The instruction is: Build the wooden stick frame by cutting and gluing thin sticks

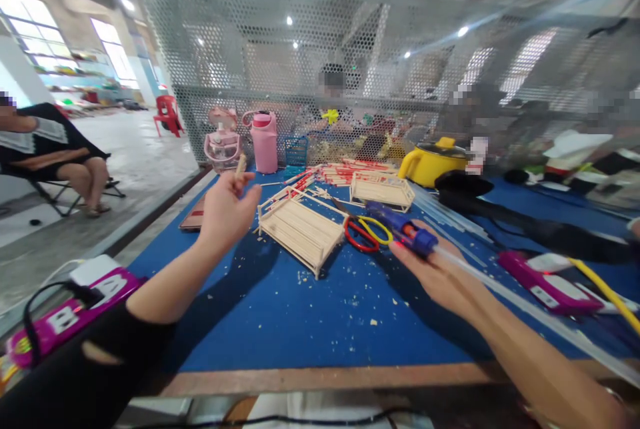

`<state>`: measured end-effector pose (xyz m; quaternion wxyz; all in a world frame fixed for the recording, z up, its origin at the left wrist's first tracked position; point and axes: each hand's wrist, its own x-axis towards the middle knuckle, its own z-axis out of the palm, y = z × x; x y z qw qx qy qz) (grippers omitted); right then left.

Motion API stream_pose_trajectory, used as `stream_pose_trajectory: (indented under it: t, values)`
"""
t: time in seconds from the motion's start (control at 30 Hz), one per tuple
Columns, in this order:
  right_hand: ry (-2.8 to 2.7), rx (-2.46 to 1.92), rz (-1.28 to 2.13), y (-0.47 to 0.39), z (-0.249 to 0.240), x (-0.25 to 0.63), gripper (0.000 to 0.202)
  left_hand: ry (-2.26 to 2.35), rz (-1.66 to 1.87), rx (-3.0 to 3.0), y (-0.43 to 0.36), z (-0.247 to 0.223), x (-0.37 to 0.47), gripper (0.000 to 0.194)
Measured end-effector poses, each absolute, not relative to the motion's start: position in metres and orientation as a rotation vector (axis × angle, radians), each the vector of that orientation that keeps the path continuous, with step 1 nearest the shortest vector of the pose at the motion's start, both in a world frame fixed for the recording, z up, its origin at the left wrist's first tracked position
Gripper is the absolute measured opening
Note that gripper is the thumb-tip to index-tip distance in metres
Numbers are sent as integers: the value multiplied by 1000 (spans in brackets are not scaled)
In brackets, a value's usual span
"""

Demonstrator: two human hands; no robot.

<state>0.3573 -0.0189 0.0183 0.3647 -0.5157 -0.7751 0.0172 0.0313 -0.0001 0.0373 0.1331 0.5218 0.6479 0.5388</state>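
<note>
Frame of pale sticks [303, 232] on the counter [280, 329], between hands, nearer the left hand [225, 212]; long axis slants far-left to near-right. Left fingers pinch a wooden piece [241, 166]; the right hand [437, 275] grasps a glue gun [424, 241].

1. Across the near counter [285, 342], low crumbs [374, 322] are lying, leaving passing room above.
2. The stick frame [303, 232] and scissors [362, 235] are blocking the middle.
3. Pink bottle [265, 144], yellow pot [434, 167] and upright mesh screen [225, 49] are closing off the back.
</note>
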Motion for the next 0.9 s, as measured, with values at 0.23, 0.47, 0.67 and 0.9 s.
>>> stream_pose_trajectory:
  t: [0.23, 0.47, 0.67, 0.9]
  values:
    - [-2080, -1319, 44, -33, 6, 360, 26, 1914, 1131, 1523, 20, 12, 22, 38]
    - [-2185, -1262, -95, -35, 5, 358, 31, 1912, 966, 1647, -13, 0, 20, 35]
    - [-2221, -1329, -128, -34, 3, 357, 32, 1746, 1122, 1553, -20, -10, 21, 42]
    - [-2232, -1364, -154, -31, 6, 351, 34, 1697, 1109, 1582, -23, -5, 25, 40]
